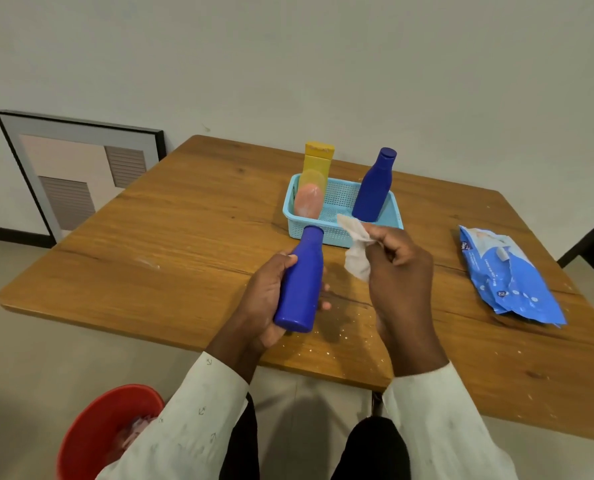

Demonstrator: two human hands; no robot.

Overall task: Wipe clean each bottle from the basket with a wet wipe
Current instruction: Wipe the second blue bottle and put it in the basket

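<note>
Gripping a blue bottle around its body, the left hand has its fingers wrapped right round it, the bottle tilted with its cap end pointing away toward the basket and its base toward the person, held just above the wooden counter. Over on the other side, the right hand pinches a crumpled white wet wipe between thumb and curled fingers, the wipe hanging just beside the bottle, not touching it. In the light-blue basket beyond, a second blue bottle stands upright on the right, and a yellow-capped bottle with a pinkish lower part leans at the left. A blue pack of wipes lies on the counter to the right, well apart. Down by the floor at lower left sits a red bin.
</note>
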